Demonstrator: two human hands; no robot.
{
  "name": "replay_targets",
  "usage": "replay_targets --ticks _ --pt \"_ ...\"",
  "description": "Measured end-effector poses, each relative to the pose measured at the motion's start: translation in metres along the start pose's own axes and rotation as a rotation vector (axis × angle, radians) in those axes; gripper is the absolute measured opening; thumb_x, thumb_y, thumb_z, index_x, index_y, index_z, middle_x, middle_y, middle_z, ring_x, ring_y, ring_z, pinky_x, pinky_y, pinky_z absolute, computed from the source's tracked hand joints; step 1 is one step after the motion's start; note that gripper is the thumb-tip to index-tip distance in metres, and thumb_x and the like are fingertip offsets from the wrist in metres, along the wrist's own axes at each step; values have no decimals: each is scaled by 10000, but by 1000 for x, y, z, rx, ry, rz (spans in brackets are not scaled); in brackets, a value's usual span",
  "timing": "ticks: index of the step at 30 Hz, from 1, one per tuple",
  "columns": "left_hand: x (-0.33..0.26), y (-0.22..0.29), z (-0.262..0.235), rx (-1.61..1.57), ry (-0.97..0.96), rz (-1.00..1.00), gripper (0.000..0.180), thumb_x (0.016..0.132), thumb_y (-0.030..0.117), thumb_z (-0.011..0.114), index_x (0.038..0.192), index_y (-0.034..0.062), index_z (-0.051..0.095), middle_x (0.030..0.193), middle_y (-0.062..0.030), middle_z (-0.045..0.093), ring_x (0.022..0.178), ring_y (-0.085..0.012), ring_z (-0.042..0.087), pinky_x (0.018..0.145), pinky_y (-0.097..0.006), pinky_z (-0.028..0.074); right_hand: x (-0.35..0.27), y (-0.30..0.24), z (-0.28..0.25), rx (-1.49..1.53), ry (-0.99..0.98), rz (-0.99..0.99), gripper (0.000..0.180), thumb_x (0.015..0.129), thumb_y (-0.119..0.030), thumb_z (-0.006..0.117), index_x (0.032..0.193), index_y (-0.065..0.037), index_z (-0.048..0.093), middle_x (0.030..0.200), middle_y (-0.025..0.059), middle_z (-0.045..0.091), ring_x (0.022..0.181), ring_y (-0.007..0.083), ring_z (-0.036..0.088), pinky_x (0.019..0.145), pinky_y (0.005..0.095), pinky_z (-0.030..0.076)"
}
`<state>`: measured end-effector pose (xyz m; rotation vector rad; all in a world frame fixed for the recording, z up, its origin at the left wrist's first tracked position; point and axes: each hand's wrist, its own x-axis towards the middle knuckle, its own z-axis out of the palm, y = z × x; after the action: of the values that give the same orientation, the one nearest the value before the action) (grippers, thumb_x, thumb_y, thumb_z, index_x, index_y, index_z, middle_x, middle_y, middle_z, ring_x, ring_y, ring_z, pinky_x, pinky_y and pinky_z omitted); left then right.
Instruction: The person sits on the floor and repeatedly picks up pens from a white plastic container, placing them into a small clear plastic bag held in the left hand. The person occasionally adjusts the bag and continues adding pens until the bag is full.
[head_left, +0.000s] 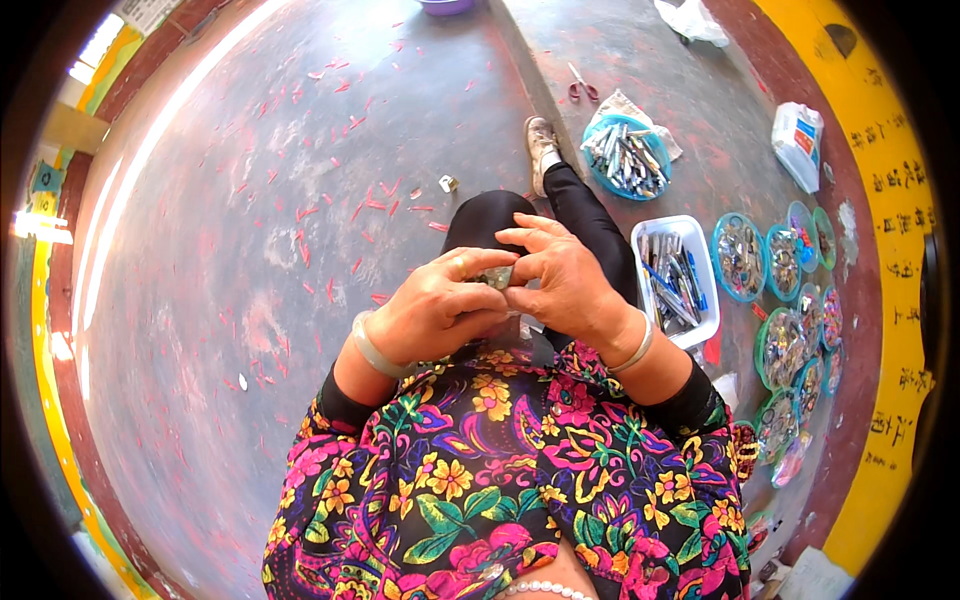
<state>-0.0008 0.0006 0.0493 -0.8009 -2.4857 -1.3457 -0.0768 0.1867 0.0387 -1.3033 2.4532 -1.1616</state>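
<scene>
Backs upward and wrists angled inward, the left hand and right hand meet near the black-trousered knee, both sets of fingers pinching a small grey-green object between them.

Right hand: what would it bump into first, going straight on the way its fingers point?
Probably the small greyish-green thing, then the left hand just beyond; depth is hard to judge.

A small, mottled grey-green object is held between the left hand and right hand. Its outline is partly hidden.
</scene>
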Motion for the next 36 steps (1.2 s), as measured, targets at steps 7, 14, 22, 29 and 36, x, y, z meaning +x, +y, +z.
replay_targets --ticks 7,14,22,29,36 --pt "0 2 -2 57 10 -44 138 709 17 694 838 24 646 1082 -153 610 908 -277 610 758 -339 495 -14 1 -25 477 196 15 91 788 -90 653 831 -16 683 1075 168 621 994 265 588 842 333 459" --pt "4 3 3 66 26 -88 140 704 -2 691 833 9 638 1032 -144 631 900 -275 613 776 -337 491 -106 104 -26 388 658 470 139 861 -72 601 933 28 666 912 55 665 851 111 597 772 229 464" --pt "8 6 8 83 9 -85 126 701 -12 687 815 6 638 1017 -144 634 884 -281 615 764 -344 490 -282 258 -17 32 777 1116 208 772 -161 620 918 -24 680 852 122 687 784 203 655 739 293 496" --pt "14 8 11 99 0 -87 129 699 -25 682 818 3 642 1035 -157 629 863 -255 616 722 -311 491 -274 310 1 -565 448 691 278 754 -135 574 1019 -66 620 917 169 630 876 359 591 780 422 478" --pt "11 8 12 111 -2 -108 129 701 -23 683 820 3 639 1036 -158 629 876 -261 616 737 -319 491 -210 304 -9 -583 37 1128 179 800 -153 530 961 -92 580 891 185 634 871 366 612 740 489 473"
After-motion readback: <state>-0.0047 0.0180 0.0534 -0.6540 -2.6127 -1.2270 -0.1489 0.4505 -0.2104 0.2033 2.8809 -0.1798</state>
